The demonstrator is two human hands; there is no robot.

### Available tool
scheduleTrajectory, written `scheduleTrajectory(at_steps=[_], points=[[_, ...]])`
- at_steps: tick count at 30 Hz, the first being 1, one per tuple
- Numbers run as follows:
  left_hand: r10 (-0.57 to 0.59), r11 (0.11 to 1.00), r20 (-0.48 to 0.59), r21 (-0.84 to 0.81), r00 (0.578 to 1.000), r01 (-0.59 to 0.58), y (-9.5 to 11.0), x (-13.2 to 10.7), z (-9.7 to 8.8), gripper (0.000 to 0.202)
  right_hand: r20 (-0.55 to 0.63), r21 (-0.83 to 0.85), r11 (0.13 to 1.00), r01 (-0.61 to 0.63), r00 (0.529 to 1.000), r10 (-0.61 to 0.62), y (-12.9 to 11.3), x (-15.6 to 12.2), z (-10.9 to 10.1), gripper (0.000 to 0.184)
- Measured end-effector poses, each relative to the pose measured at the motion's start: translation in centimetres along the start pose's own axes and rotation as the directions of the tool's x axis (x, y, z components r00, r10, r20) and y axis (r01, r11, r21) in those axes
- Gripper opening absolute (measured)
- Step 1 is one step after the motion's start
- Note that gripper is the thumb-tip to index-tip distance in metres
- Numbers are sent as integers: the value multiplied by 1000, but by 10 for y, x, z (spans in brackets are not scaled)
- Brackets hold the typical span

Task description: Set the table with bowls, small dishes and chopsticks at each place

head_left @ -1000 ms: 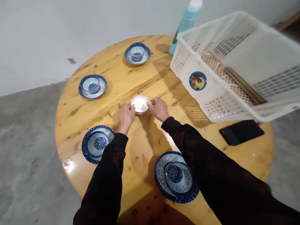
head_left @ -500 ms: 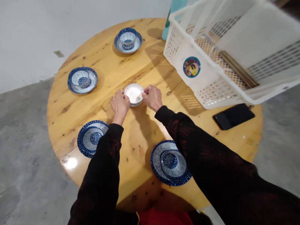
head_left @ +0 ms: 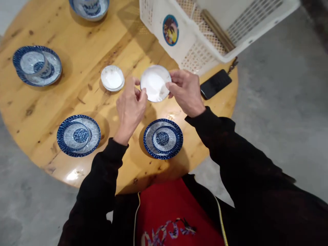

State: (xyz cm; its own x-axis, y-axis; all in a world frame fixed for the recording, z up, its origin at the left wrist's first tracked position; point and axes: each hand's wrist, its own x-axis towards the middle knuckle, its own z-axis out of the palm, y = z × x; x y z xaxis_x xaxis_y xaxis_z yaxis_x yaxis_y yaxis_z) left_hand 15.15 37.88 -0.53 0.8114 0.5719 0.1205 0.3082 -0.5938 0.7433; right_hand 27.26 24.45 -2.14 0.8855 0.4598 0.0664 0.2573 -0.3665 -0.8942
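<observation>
Both my hands hold one small white dish (head_left: 155,83) above the round wooden table (head_left: 77,51). My left hand (head_left: 130,107) pinches its left rim and my right hand (head_left: 186,90) pinches its right rim. A stack of small white dishes (head_left: 112,78) rests on the table to the left of it. Below my hands sits a blue-patterned plate with a bowl (head_left: 163,138) near the table's front edge.
Another blue plate set (head_left: 78,135) lies front left, one (head_left: 37,65) at far left, one (head_left: 88,7) at the top. A white plastic basket (head_left: 205,24) holding chopsticks stands at the back right, with a black phone (head_left: 215,83) beside it.
My hands have lifted one white dish off the stack and drawn it toward me and to the right. The stack stays on the table. My head has tilted down.
</observation>
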Motion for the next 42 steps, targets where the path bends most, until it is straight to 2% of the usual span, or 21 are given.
scheduleTrajectory(at_steps=[3, 7, 11, 13, 15, 17, 19, 22, 25, 29, 33, 37, 40, 42], points=[[36, 998, 160, 53, 987, -44, 15, -17, 31, 18, -34, -7, 1000, -21, 999, 21, 30, -30, -34, 10], [33, 980, 387, 170, 922, -106, 36, -44, 66, 22, -110, -40, 988, -151, 983, 146, 62, -73, -73, 17], [18, 984, 500, 144, 866, -104, 62, -81, 93, 27, -134, -4, 961, -278, 952, 275, 95, -103, -105, 25], [-6, 1000, 517, 26, 856, -9, 73, -104, 108, 29, -116, -13, 952, -306, 946, 303, 113, -109, -119, 28], [-54, 977, 530, -147, 846, 155, 80, -126, 124, 39, -85, -81, 956, -282, 958, 276, 130, -110, -130, 29], [-116, 891, 547, -312, 829, 330, 84, -148, 142, 47, -49, -185, 961, -204, 979, 198, 144, -110, -139, 29], [-174, 769, 561, -435, 809, 468, 86, -166, 158, 49, -5, -270, 956, -111, 993, 114, 155, -110, -144, 30], [-264, 592, 563, -546, 783, 592, 88, -186, 176, 50, 68, -331, 943, -35, 996, 61, 166, -112, -146, 33], [-362, 464, 548, -595, 754, 656, 90, -198, 186, 52, 136, -363, 932, 0, 989, 53, 176, -113, -145, 34], [-420, 389, 525, -633, 740, 670, 90, -203, 195, 52, 193, -387, 921, 30, 980, 49, 188, -110, -140, 34], [-414, 367, 511, -664, 753, 652, 93, -204, 199, 54, 228, -429, 902, 53, 972, 51, 193, -104, -139, 37], [-412, 392, 481, -673, 774, 627, 93, -206, 201, 56, 286, -464, 878, 121, 958, 19, 191, -103, -141, 38], [-455, 412, 477, -636, 752, 652, 88, -213, 198, 57, 303, -456, 879, 141, 953, 5, 192, -103, -144, 36], [-456, 415, 504, -609, 734, 676, 84, -221, 190, 57, 286, -425, 898, 113, 958, 15, 193, -104, -148, 35]])
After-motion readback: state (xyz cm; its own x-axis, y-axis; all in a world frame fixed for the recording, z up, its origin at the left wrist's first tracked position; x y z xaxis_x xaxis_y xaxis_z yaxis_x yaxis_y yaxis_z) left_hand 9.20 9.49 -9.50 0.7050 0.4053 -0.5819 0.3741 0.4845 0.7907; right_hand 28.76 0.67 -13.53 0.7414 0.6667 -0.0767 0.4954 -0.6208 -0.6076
